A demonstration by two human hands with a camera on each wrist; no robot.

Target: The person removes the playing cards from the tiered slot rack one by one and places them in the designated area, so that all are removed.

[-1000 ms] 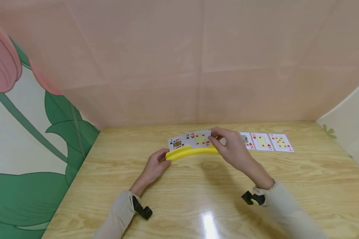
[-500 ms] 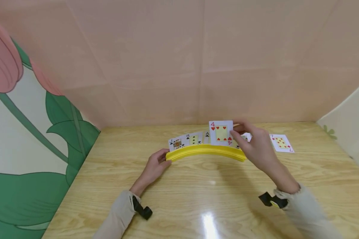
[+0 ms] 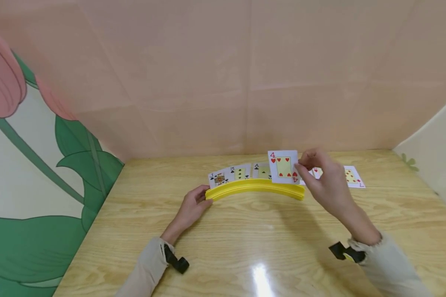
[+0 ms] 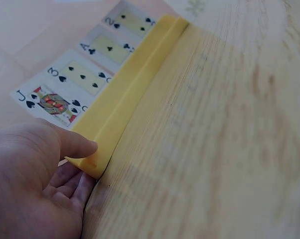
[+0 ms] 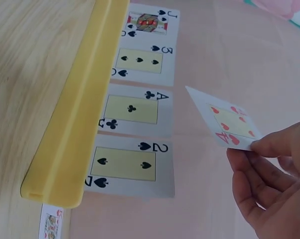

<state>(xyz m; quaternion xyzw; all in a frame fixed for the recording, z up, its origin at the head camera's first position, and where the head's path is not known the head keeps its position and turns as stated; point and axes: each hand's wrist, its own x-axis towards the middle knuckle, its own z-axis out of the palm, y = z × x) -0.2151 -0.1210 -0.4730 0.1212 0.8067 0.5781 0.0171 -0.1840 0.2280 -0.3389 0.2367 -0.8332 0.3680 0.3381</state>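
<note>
"What has the right hand [image 3: 328, 181] got?"

"The four of hearts [image 3: 283, 167], pinched at its edge between thumb and fingertips, held up apart from the yellow card rack [image 3: 256, 185]."

"And the left hand [image 3: 190, 207]?"

"Gripping the rack's left end, thumb on top, fingers tucked round underneath. The rack sits on the wooden table [image 3: 223, 239]."

"Which cards are standing in it?"

"From the left, the jack of spades [image 3: 219, 178], three of spades [image 3: 240, 173], ace of clubs [image 3: 262, 170] and two of spades [image 5: 124, 164]."

"Anything lying flat?"

"The seven of diamonds [image 3: 354, 177], beyond the right hand. Another white card [image 3: 317, 170] peeks out behind the fingers, but too little shows for me to read it."
</note>
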